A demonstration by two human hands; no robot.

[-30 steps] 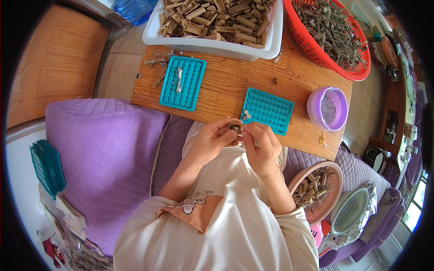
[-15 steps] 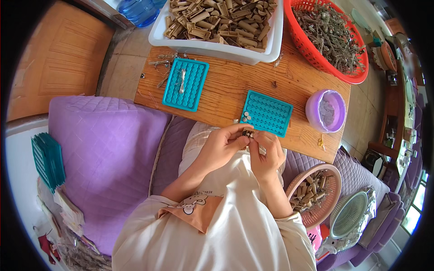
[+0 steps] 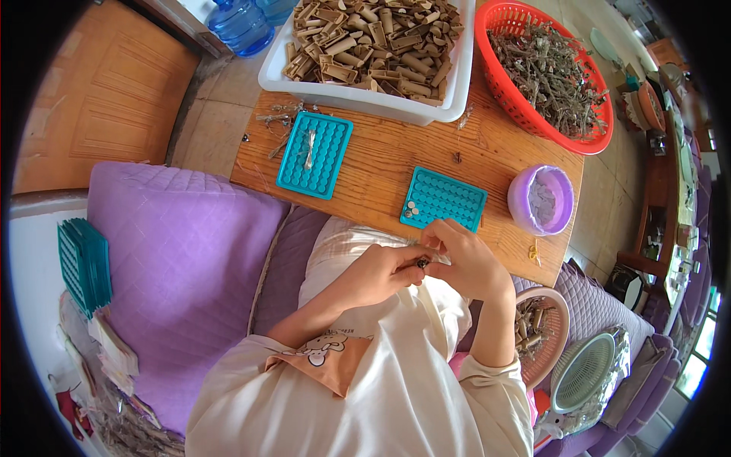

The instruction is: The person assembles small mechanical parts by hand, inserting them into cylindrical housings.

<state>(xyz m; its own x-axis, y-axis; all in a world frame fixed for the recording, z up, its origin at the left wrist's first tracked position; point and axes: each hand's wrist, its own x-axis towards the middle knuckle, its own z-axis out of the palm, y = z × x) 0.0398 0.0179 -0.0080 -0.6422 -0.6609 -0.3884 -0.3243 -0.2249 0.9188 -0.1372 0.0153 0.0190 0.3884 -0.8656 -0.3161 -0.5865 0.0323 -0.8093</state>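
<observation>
Above my lap, my left hand [image 3: 378, 272] pinches a small dark piece [image 3: 422, 263]; its kind is too small to make out. My right hand [image 3: 470, 263] closes over the same spot, thumb and bent fingers at the piece, partly covering it. Just beyond my hands on the wooden table lies a teal tray [image 3: 449, 196] with rows of round cups. A few small round pale pieces [image 3: 412, 208] sit in its near left corner. Farther left, a second teal tray [image 3: 324, 179] carries a bundle of thin white-tipped sticks [image 3: 310, 149].
A white bin [image 3: 365, 101] of tan split tubes and a red basket [image 3: 495, 84] of dry twig-like stuff stand at the back. Right are a purple bowl [image 3: 520, 207] with pale lumps, a pink basket [image 3: 560, 327] and a green basket [image 3: 605, 358]. Teal trays [image 3: 82, 263] stack left.
Both hands have come nearer my body. My right hand has turned and now arches over the small dark piece, which shows less than before. The view has shifted slightly.
</observation>
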